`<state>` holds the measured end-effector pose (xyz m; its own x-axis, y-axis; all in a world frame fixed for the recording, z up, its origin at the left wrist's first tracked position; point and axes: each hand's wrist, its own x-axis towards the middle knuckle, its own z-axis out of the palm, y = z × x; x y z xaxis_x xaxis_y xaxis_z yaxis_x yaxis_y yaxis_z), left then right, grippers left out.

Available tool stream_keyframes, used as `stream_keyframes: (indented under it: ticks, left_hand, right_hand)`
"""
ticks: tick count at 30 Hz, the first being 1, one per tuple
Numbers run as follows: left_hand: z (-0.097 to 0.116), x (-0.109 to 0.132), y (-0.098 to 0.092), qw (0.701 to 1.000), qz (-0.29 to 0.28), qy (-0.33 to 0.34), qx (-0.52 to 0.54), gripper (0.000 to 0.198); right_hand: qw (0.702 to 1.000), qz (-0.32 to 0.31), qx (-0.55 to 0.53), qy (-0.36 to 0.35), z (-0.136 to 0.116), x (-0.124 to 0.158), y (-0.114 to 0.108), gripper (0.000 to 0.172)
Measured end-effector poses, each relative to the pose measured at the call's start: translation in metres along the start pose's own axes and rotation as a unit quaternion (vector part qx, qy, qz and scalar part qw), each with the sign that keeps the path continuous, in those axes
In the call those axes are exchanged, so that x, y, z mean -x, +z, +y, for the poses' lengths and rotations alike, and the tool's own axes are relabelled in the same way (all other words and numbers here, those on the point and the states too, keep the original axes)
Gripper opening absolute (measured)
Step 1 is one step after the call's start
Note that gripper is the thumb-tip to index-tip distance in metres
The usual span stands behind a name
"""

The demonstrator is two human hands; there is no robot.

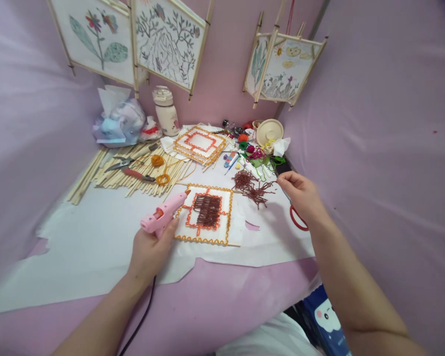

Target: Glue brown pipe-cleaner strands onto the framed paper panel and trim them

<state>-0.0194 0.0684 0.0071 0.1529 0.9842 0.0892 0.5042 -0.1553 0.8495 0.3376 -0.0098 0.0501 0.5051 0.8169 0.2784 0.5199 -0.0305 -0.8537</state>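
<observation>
My left hand is wrapped round the handle of a pink hot glue gun. Its nozzle points up and right, over the left edge of a white panel. Wavy orange-yellow yarn borders this panel, and an inner frame of orange-red yarn surrounds rows of brown yarn. On the right, my right hand is closed in a pinch above the table, beside a loose pile of short brown yarn pieces. A thin brown strand shows at the fingertips. Partly behind this hand lie red-handled scissors.
Thin wooden sticks lie at the left under pliers. Behind are a bottle, a tissue pack, a second yarn-edged panel and coloured yarn. Painted lanterns hang above. A black cord trails below my left hand.
</observation>
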Motion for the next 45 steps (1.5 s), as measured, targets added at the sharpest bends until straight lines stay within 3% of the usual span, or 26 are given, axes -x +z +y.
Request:
stream_keyframes:
  ticks: [2, 4, 8, 13, 18, 21, 24, 26, 30, 35, 38, 45]
  left_hand:
    - [0.000, 0.000, 0.000, 1.000, 0.003, 0.003, -0.005, 0.035]
    - [0.000, -0.001, 0.000, 1.000, 0.007, 0.005, -0.006, 0.034]
    - [0.002, -0.001, 0.001, 1.000, 0.008, 0.003, -0.013, 0.033]
    - [0.001, -0.001, 0.001, 1.000, 0.002, -0.003, -0.013, 0.034]
    - [0.000, -0.001, 0.001, 1.000, 0.005, -0.002, -0.014, 0.035]
    - [0.000, -0.001, 0.001, 1.000, 0.006, -0.007, -0.010, 0.037]
    - [0.001, -0.001, 0.002, 1.000, 0.002, -0.014, -0.005, 0.038]
    - [0.001, -0.001, 0.002, 1.000, 0.000, -0.015, -0.004, 0.038]
    - [0.000, -0.001, 0.003, 1.000, -0.004, -0.017, -0.012, 0.035]
    - [0.000, 0.000, 0.003, 1.000, -0.005, -0.019, -0.020, 0.033]
    - [0.001, 0.000, 0.003, 1.000, 0.000, -0.014, -0.018, 0.036]
    - [-0.003, -0.002, 0.003, 1.000, -0.005, -0.013, -0.021, 0.037]
  right_hand:
    - [0.996, -0.063, -0.048, 0.043, 0.006, 0.001, -0.004, 0.027]
    - [0.993, -0.110, 0.009, 0.048, 0.011, 0.002, -0.005, 0.026]
    - [0.979, -0.078, 0.186, -0.006, 0.015, 0.006, -0.002, 0.023]
    - [0.991, -0.041, 0.122, -0.025, 0.003, 0.010, -0.006, 0.022]
    - [0.999, -0.038, 0.009, 0.018, 0.002, 0.007, -0.013, 0.027]
    - [0.992, -0.018, 0.126, 0.017, 0.018, 0.007, -0.012, 0.023]
    - [0.953, 0.007, 0.300, -0.046, 0.031, 0.014, -0.008, 0.018]
    - [0.939, -0.035, 0.321, -0.118, 0.029, 0.021, -0.005, 0.021]
    - [0.902, -0.231, 0.270, -0.246, 0.008, 0.031, 0.006, 0.024]
    - [0.842, -0.386, 0.253, -0.279, -0.005, 0.022, 0.025, 0.039]
    - [0.829, -0.415, 0.267, -0.262, -0.001, 0.014, 0.033, 0.035]
    - [0.839, -0.405, 0.249, -0.266, 0.015, 0.005, 0.039, 0.016]
